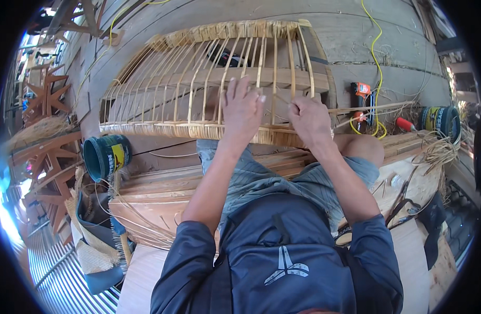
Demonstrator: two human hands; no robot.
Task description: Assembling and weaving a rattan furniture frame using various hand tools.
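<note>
A wooden frame (198,79) lies before me, strung with several pale rattan strands running from its far rail to its near rail. The near rail (172,129) is wrapped closely in rattan. Over the strands near the middle, my left hand (242,111) rests with its fingers stretched and a little apart. To its right, my right hand (312,121) is closed at the near rail's right part, its fingers curled on a rattan strip (366,108) that trails off to the right. Its fingertips are partly hidden.
Dark green buckets stand at left (105,156) and right (443,123). An orange-and-black power tool (361,102) lies on the plank floor beside a yellow cord (375,49). Wooden boards (156,193) lie beneath my legs. Star-shaped wooden pieces (46,94) and loose fibre (39,135) are at far left.
</note>
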